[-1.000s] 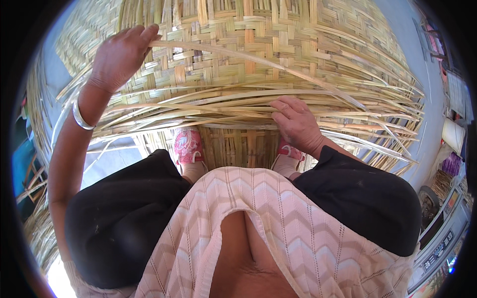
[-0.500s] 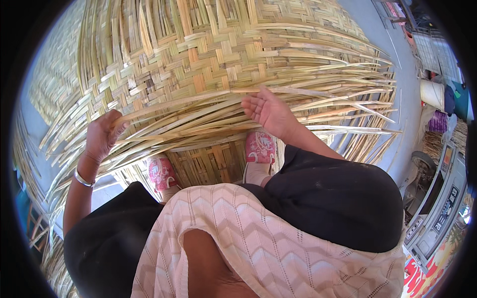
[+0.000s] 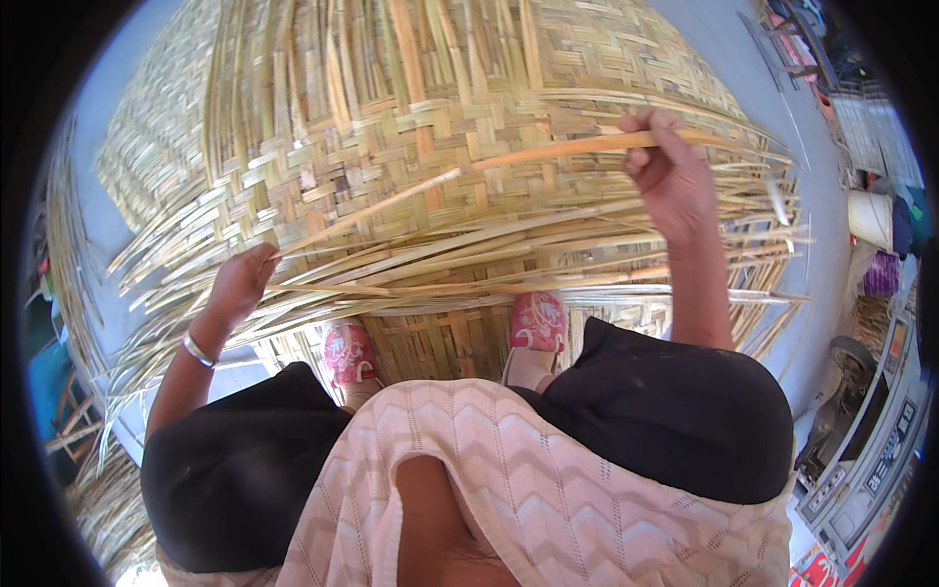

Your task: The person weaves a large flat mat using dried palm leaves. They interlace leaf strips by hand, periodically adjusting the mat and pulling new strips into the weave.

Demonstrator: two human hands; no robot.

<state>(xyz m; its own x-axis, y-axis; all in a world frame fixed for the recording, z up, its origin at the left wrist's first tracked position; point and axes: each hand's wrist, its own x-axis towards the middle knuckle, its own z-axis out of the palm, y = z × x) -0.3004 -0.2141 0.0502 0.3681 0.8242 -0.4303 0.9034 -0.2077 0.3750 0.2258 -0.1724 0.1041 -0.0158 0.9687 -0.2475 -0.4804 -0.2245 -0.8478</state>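
A long, flat split-reed strip stretches between my two hands above a half-woven mat. My left hand, with a silver bangle on its wrist, is closed round the strip's left end. Farther right and higher, my right hand pinches the strip between thumb and fingers, and the strip runs on past it. Beneath the strip, several loose strips fan out sideways from the mat's near edge. Upright strips lie lengthwise across the mat's far part.
My feet, in red patterned shoes, stand on a woven piece at the near edge. More reeds lie on the floor at the left. At the right are a white bucket and a grey vehicle.
My right hand, open before, has moved right and away from me and now grips the strip. The strip's right part is raised off the mat. My view has shifted slightly.
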